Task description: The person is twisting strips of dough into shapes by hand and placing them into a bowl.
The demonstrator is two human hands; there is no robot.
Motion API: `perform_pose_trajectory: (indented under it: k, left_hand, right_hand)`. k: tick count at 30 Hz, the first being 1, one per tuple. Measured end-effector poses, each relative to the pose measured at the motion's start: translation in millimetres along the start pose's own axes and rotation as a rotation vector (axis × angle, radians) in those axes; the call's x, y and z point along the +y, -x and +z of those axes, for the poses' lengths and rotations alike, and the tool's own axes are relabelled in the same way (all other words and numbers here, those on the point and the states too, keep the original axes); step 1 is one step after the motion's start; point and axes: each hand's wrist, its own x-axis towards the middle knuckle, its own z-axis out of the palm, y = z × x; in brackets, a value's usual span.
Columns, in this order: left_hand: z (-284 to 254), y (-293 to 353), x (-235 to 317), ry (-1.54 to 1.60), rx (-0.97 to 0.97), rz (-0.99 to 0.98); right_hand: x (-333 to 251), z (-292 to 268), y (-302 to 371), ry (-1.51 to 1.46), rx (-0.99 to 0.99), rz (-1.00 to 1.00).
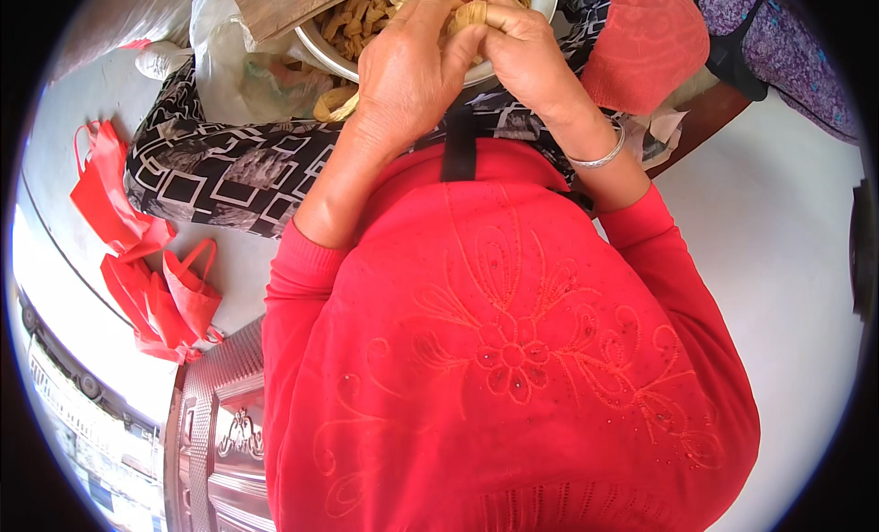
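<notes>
Both my hands meet over a metal bowl point(316, 54) at the top of the view. My left hand point(407, 70) is closed, its fingers and thumb bent toward the right hand. My right hand point(526, 51) curls around a tan, ribbon-like strip point(470, 16), which both hands grip between them. Folded tan pieces point(352, 24) of the same look fill the bowl. Another loose strip point(336, 103) lies outside the rim, below my left wrist. Part of the strip is hidden by my fingers.
A wooden board point(288, 3) overlaps the bowl's left rim. Beside it is a clear plastic bag point(220, 65). Red bags point(103, 189) lie on the floor at left, near a brown panelled door point(233, 431). A red cloth point(645, 47) and purple patterned fabric point(797, 60) are at right.
</notes>
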Motion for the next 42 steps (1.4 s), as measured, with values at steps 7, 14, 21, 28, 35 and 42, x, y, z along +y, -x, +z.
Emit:
perform_pose_trajectory:
  k: [7, 14, 21, 28, 35, 42]
  left_hand:
    - [11.0, -12.1, -23.7, 0.186, -0.105, -0.25]
    - [-2.9, 28.4, -5.2, 1.078, -0.24, -0.671]
    - [-16.8, 28.3, -21.8, -0.221, 0.073, 0.099]
    - [-22.7, 11.0, -21.2, -0.235, -0.01, 0.147]
    - [-25.9, 14.4, -25.1, -0.059, -0.155, -0.029]
    - [-22.9, 3.1, -27.1, 0.255, -0.368, -0.118]
  right_hand:
    - [-30.6, 6.6, -1.6, 0.462, 0.108, -0.343]
    - [-20.8, 4.5, -18.4, -0.003, 0.19, -0.144]
    - [-25.5, -29.8, -20.4, -0.225, 0.032, 0.092]
    - [-41.3, -46.6, -15.8, 0.448, -0.434, 0.104]
    - [-32.5, -40.4, -10.0, 0.744, -0.232, -0.394]
    - [-37.7, -38.1, -25.4, 0.905, -0.584, -0.316]
